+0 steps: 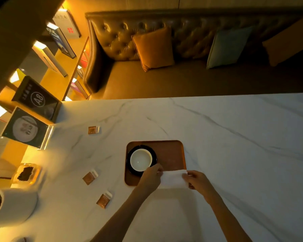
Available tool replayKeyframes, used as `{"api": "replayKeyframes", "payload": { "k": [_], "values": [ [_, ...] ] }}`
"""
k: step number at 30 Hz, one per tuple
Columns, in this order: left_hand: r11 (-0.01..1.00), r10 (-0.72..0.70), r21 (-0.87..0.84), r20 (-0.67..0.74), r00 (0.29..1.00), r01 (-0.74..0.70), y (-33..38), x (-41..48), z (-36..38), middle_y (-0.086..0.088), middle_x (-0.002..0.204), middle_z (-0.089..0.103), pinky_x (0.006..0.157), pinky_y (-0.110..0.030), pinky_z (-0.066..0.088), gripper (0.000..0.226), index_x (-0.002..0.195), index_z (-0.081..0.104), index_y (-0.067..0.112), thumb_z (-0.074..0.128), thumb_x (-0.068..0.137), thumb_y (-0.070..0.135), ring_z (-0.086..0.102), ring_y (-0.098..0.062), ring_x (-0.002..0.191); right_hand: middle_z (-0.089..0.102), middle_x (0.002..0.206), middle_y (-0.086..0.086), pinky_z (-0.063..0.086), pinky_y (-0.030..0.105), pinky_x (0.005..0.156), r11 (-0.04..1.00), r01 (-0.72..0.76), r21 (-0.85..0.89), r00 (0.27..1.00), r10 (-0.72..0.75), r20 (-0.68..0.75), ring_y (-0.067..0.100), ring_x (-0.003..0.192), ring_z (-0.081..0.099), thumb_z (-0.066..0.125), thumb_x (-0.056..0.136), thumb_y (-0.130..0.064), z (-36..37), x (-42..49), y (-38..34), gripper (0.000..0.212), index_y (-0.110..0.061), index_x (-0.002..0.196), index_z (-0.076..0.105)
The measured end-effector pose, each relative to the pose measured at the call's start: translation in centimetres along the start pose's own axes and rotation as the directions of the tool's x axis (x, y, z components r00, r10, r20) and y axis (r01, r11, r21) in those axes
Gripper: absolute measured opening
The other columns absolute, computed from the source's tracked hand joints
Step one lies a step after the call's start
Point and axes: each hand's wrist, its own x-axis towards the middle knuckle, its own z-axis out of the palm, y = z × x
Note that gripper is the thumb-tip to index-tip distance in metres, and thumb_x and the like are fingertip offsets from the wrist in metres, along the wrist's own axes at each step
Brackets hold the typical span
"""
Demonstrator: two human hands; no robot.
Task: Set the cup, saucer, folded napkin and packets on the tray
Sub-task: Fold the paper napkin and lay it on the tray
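Observation:
A brown wooden tray (170,152) lies on the white marble table. On its left half a white cup (141,159) stands on a black saucer (129,165). A white folded napkin (173,179) lies across the tray's near right corner. My left hand (151,177) grips its left edge and my right hand (198,179) grips its right edge. Three brown packets lie on the table left of the tray: one far (93,130), one in the middle (90,177), one near (104,199).
A white cylindrical container (12,206) and a glass dish with something dark in it (26,173) stand at the table's left edge. Sign stands (35,98) and bookshelves are at the far left. A tufted sofa with cushions (154,48) runs behind the table.

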Motion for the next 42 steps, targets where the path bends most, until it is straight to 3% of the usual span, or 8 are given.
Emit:
{"api": "replayKeyframes", "payload": {
  "k": [6,10,18,22,27,31,37,42],
  "values": [
    [0.817,0.039,0.568,0.117,0.992,-0.099,-0.2,6.6,3.0,-0.014,0.100,0.065,0.099,-0.040,0.033,0.021,0.106,0.054,0.011,0.043,0.090,0.002,0.050,-0.032,0.106,0.070,0.099,0.016,0.058,0.038,0.079,0.987,-0.059,-0.151,0.998,0.061,0.012,0.029,0.090,0.067,0.063,0.090,-0.030,1.0,7.0,2.8,0.031,-0.007,0.110,0.065],
    [0.694,0.010,0.709,0.169,0.986,-0.128,-0.5,8.3,4.7,-0.011,0.105,0.067,0.104,-0.042,0.029,0.025,0.112,0.054,0.013,0.049,0.088,0.005,0.048,-0.031,0.113,0.069,0.104,0.006,0.048,0.026,0.074,0.942,-0.038,-0.334,0.995,0.006,-0.095,0.016,0.087,0.061,0.059,0.090,-0.038,2.6,8.8,4.0,0.032,-0.014,0.111,0.065],
    [0.714,0.053,0.698,0.024,0.998,-0.055,-1.0,8.3,6.2,-0.010,0.119,0.058,0.107,-0.041,0.032,0.030,0.113,0.056,0.012,0.054,0.083,0.006,0.042,-0.031,0.122,0.058,0.106,0.004,0.046,0.022,0.069,0.898,0.059,-0.436,0.966,-0.162,-0.203,0.012,0.083,0.056,0.051,0.093,-0.044,3.1,8.9,5.0,0.034,-0.019,0.115,0.057],
    [0.796,0.147,0.601,-0.075,0.986,-0.073,-1.8,6.1,7.6,-0.012,0.148,0.041,0.119,-0.045,0.022,0.065,0.139,0.039,0.009,0.057,0.078,0.002,0.030,-0.032,0.142,0.057,0.119,0.004,0.052,0.022,0.076,0.888,0.175,-0.425,0.922,-0.299,-0.245,0.015,0.099,0.061,0.049,0.096,-0.038,2.9,8.1,5.5,0.035,-0.019,0.125,0.053],
    [0.844,0.106,0.522,0.061,0.993,-0.122,-4.0,2.2,10.8,-0.010,0.163,-0.005,0.114,-0.049,-0.008,0.086,0.152,-0.004,0.016,0.042,0.082,0.001,-0.020,-0.028,0.147,0.046,0.147,0.009,0.042,0.038,0.106,0.521,0.436,-0.734,0.771,-0.637,0.005,0.028,0.137,0.040,0.050,0.095,-0.030,3.6,6.8,7.3,0.050,-0.015,0.142,0.041],
    [0.857,0.013,0.508,0.138,0.990,-0.082,-5.4,1.3,11.8,-0.006,0.159,-0.029,0.117,-0.043,-0.013,0.088,0.148,-0.024,0.018,0.043,0.091,0.021,-0.035,-0.025,0.141,0.020,0.159,0.007,0.024,0.051,0.117,0.422,0.366,-0.829,0.868,-0.476,0.141,0.032,0.147,0.014,0.047,0.092,-0.041,3.8,6.7,8.1,0.068,-0.021,0.151,0.022],
    [0.876,-0.006,0.479,0.135,0.991,-0.060,-6.1,1.9,11.4,-0.005,0.158,-0.030,0.122,-0.039,-0.003,0.094,0.146,-0.028,0.016,0.045,0.089,0.028,-0.027,-0.022,0.146,0.031,0.155,0.010,0.028,0.057,0.112,0.430,0.292,-0.854,0.902,-0.421,0.096,0.038,0.143,0.027,0.056,0.089,-0.043,4.2,7.2,8.3,0.069,-0.021,0.149,0.030],
    [0.855,0.011,0.510,0.159,0.987,-0.092,-6.9,1.8,11.7,-0.005,0.158,-0.028,0.120,-0.039,-0.004,0.098,0.150,-0.021,0.014,0.049,0.087,0.038,-0.024,-0.023,0.147,0.029,0.156,0.012,0.029,0.059,0.111,0.386,0.272,-0.881,0.910,-0.401,0.106,0.039,0.142,0.028,0.041,0.091,-0.049,4.3,7.2,8.7,0.066,-0.018,0.149,0.029]
  ]
}}
